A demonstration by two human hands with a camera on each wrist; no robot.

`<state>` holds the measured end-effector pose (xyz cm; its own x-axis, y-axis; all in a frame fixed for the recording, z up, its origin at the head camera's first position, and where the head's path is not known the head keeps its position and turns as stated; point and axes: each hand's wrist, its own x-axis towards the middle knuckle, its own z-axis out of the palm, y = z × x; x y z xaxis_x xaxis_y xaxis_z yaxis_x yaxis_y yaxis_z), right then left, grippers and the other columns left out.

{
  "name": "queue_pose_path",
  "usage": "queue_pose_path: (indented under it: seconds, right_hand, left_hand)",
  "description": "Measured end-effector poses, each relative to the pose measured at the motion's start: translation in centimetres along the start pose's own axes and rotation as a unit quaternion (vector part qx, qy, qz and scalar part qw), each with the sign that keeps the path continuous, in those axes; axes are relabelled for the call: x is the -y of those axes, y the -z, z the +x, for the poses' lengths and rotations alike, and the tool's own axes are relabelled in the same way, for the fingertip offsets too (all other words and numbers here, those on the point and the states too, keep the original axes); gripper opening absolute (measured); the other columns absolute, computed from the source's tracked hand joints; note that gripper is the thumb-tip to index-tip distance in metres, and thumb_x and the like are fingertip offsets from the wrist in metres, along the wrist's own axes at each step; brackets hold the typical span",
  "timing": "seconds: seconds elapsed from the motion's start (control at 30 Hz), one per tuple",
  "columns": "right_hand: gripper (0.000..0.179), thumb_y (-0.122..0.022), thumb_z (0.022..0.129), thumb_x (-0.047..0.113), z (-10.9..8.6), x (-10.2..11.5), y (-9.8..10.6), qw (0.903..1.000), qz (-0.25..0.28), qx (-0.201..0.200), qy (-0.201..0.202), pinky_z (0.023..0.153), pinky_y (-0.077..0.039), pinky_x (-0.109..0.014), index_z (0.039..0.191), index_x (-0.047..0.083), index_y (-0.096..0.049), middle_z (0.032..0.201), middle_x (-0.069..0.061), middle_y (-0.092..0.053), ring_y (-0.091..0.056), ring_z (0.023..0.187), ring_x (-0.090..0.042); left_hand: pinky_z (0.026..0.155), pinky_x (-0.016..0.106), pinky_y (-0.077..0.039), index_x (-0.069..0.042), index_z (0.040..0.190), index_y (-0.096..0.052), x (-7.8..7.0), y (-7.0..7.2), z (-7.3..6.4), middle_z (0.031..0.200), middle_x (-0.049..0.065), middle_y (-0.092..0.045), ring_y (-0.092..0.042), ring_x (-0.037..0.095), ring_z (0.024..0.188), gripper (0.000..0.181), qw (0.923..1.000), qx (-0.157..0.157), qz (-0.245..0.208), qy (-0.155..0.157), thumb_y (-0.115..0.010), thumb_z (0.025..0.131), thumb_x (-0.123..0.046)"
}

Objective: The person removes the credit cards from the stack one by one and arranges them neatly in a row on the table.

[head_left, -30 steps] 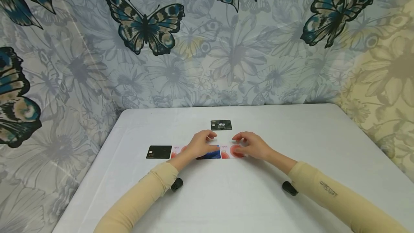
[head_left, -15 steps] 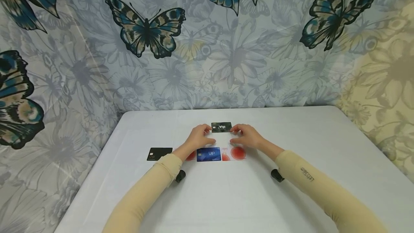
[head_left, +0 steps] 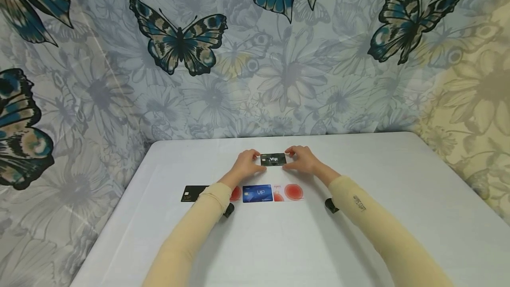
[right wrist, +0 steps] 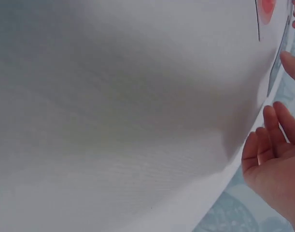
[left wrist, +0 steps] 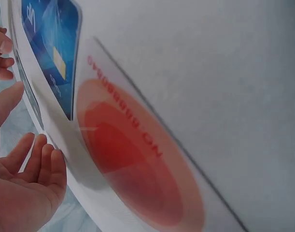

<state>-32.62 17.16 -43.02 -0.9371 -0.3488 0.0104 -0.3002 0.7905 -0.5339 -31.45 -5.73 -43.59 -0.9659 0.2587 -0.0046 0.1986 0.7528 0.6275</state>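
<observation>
A black card marked "Vip" [head_left: 272,161] lies flat near the back of the white table, between the two hands. The left hand [head_left: 244,163] is at its left edge, thumb and fingers spread apart. On the other side, the right hand [head_left: 306,161] is at the right edge with its thumb and fingers parted in the same way. Whether fingertips touch the card is too small to tell. Both wrist views show relaxed fingers with nothing pinched; the card appears there as a thin, steeply slanted strip [left wrist: 29,87].
Nearer the person lies a row of cards: a black VIP card [head_left: 193,193], a pink-and-red card [head_left: 236,194] partly behind the left arm, a blue VIP card [head_left: 257,193] and another red-circle card [head_left: 293,192]. A butterfly-patterned wall covering [head_left: 295,114] stands behind the table.
Both hands have moved forward from above the row of cards to the two sides of the black Vip card. The blue card and the right red-circle card are now uncovered.
</observation>
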Motion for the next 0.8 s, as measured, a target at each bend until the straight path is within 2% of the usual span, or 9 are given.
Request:
queue_pose_path:
  seconds: [0.17,0.43,0.63,0.8]
  right_hand:
    - [0.056,-0.076,0.084,0.027,0.5,-0.2,0.1,0.9999,-0.002,0.009,-0.007,0.096,-0.036,-0.050,0.127,-0.002,-0.057,0.113,-0.018,-0.059,-0.045,0.109,-0.037]
    - [0.054,-0.077,0.084,0.028,0.7,-0.3,-0.1,0.9996,-0.002,0.019,-0.019,0.095,-0.037,-0.050,0.127,0.000,-0.059,0.115,-0.017,-0.058,-0.044,0.109,-0.036]
    - [0.053,-0.076,0.084,0.028,1.0,-0.5,-0.3,0.9995,0.002,0.021,-0.024,0.097,-0.036,-0.049,0.126,0.001,-0.059,0.115,-0.016,-0.057,-0.044,0.110,-0.035]
    - [0.052,-0.076,0.085,0.028,1.2,-0.6,-0.4,0.9991,0.012,0.020,-0.035,0.099,-0.035,-0.050,0.126,0.002,-0.059,0.116,-0.016,-0.057,-0.043,0.112,-0.035]
  left_hand:
    - [0.096,0.038,-0.042,-0.001,0.125,-0.059,0.2,-0.1,0.7,0.113,0.013,-0.060,-0.053,0.028,0.107,0.054,0.9999,-0.007,0.006,0.006,-0.078,0.082,-0.025]
    - [0.094,0.037,-0.043,-0.002,0.125,-0.060,0.0,-0.3,1.1,0.110,0.010,-0.060,-0.053,0.025,0.102,0.055,0.9997,-0.005,0.020,0.012,-0.079,0.081,-0.027]
    - [0.094,0.037,-0.043,-0.002,0.123,-0.062,0.1,-0.3,1.4,0.107,0.009,-0.061,-0.054,0.024,0.101,0.054,0.9989,-0.007,0.046,0.003,-0.079,0.080,-0.029]
    - [0.094,0.037,-0.043,-0.002,0.123,-0.063,0.1,-0.3,1.4,0.107,0.009,-0.061,-0.054,0.024,0.101,0.054,0.9989,-0.004,0.047,0.001,-0.079,0.080,-0.030]
